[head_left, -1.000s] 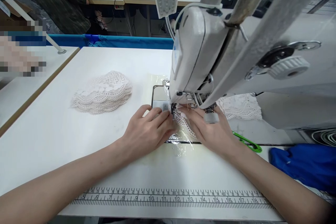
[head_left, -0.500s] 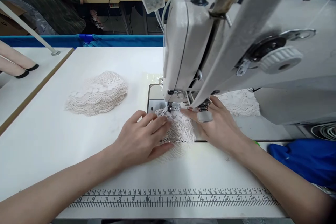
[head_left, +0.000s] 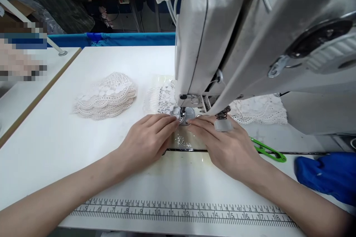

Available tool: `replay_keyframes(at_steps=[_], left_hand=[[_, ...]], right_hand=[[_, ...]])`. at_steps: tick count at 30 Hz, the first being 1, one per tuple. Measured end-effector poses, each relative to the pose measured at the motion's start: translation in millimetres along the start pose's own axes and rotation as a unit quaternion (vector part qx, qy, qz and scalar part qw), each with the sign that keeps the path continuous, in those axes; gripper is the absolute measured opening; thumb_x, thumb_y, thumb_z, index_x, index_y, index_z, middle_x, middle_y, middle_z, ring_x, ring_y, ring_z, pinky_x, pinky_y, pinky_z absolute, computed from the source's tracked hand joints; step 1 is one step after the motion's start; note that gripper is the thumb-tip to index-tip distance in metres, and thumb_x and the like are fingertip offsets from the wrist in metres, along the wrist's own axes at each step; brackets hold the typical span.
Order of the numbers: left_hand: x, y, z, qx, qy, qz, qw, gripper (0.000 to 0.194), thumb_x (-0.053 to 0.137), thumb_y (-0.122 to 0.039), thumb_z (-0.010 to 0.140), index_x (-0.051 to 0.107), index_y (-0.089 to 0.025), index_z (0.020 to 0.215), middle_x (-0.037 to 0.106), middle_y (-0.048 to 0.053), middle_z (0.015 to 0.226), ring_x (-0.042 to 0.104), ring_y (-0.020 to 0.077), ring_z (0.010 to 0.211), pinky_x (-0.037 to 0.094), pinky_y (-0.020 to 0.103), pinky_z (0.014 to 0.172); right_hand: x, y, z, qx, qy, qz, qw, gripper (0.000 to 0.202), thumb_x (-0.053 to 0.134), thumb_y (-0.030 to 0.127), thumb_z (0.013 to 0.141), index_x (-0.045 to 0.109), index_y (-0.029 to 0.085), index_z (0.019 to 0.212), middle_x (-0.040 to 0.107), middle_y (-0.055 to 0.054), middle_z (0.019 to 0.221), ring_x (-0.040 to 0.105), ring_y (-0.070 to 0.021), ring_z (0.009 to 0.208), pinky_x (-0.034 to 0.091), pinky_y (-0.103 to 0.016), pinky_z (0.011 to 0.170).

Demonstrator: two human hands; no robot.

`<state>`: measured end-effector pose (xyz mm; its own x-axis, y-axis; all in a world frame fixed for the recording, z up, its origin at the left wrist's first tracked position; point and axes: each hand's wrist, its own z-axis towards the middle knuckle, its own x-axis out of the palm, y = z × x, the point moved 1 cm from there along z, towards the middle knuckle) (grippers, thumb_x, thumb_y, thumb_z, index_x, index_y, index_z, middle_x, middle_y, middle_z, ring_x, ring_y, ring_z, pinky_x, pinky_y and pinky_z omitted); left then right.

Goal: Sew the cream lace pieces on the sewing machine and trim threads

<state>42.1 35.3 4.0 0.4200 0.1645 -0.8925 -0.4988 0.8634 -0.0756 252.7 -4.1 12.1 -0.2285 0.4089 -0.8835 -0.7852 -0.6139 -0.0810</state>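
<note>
A white lace piece (head_left: 166, 98) lies under the sewing machine (head_left: 204, 44), mostly behind and left of the presser foot (head_left: 183, 113). My left hand (head_left: 151, 135) has its fingers together, the tips closed on the near edge of the lace beside the foot. The left thumb is mostly hidden beneath the hand. To the right of the foot, my right hand (head_left: 226, 142) lies open, fingers stretched toward the round needle plate (head_left: 189, 116). The machine's knob and spring partly cover that hand, and I see no lace in it.
A stack of lace pieces (head_left: 107, 96) lies left on the white table (head_left: 91, 159). More lace (head_left: 260, 109) lies behind my right hand. Green thread snips (head_left: 268, 150) and blue cloth (head_left: 326, 174) are at right. A printed ruler (head_left: 183, 213) runs along the front edge. Another person (head_left: 58, 0) stands beyond.
The lace has passed away from me under the foot, emerging behind and left of it. My left hand has slid to its near edge. The right hand has shifted slightly nearer, and the green snips now show.
</note>
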Motion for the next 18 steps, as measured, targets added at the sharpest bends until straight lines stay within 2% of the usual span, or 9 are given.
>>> replay_keyframes(at_steps=[4,7,10,14,18], left_hand=[[-1.2,-0.7,-2.2,0.026,-0.029,-0.031,0.999,0.024,0.054,-0.010,0.089,0.062,-0.011,0.111,0.072,0.007,0.105,0.067,0.0183,0.094,0.054,0.031,0.079],[-1.7,2.6,-0.5,0.037,-0.031,-0.006,0.999,0.027,0.055,-0.011,0.088,0.061,-0.012,0.114,0.072,0.008,0.105,0.065,0.0203,0.096,0.052,0.034,0.080],[0.1,5.3,2.6,0.038,-0.006,0.000,0.999,0.033,0.053,-0.013,0.089,0.059,-0.012,0.121,0.069,0.009,0.105,0.064,0.0205,0.098,0.051,0.035,0.086],[1.4,6.4,4.2,0.043,0.004,0.033,0.999,0.029,0.054,-0.018,0.090,0.062,-0.014,0.117,0.067,0.009,0.098,0.062,0.0206,0.090,0.051,0.036,0.083],[0.9,6.9,2.4,0.045,0.006,0.051,0.998,0.027,0.055,-0.022,0.090,0.064,-0.014,0.114,0.068,0.009,0.104,0.062,0.0216,0.096,0.048,0.039,0.091]], right_hand=[[4.2,1.5,-0.7,-0.018,0.021,0.010,1.000,0.046,0.040,-0.004,0.083,0.061,0.013,0.121,0.069,-0.003,0.116,0.061,-0.0201,0.099,0.048,-0.040,0.098],[6.6,1.8,-0.6,-0.022,0.025,0.024,0.999,0.044,0.039,-0.004,0.083,0.065,0.013,0.114,0.069,-0.002,0.117,0.061,-0.0209,0.099,0.049,-0.040,0.097],[7.7,0.1,-1.1,-0.016,0.024,0.056,0.998,0.041,0.038,-0.003,0.084,0.069,0.016,0.104,0.069,-0.002,0.115,0.060,-0.0213,0.102,0.050,-0.040,0.097],[8.0,-2.9,-2.0,-0.011,0.024,0.103,0.994,0.041,0.043,-0.003,0.084,0.069,0.018,0.107,0.068,-0.005,0.115,0.059,-0.0222,0.107,0.051,-0.044,0.096],[8.3,-4.2,-1.7,-0.007,0.024,0.108,0.994,0.041,0.044,-0.003,0.084,0.068,0.017,0.110,0.069,-0.006,0.115,0.060,-0.0224,0.107,0.052,-0.044,0.096]])
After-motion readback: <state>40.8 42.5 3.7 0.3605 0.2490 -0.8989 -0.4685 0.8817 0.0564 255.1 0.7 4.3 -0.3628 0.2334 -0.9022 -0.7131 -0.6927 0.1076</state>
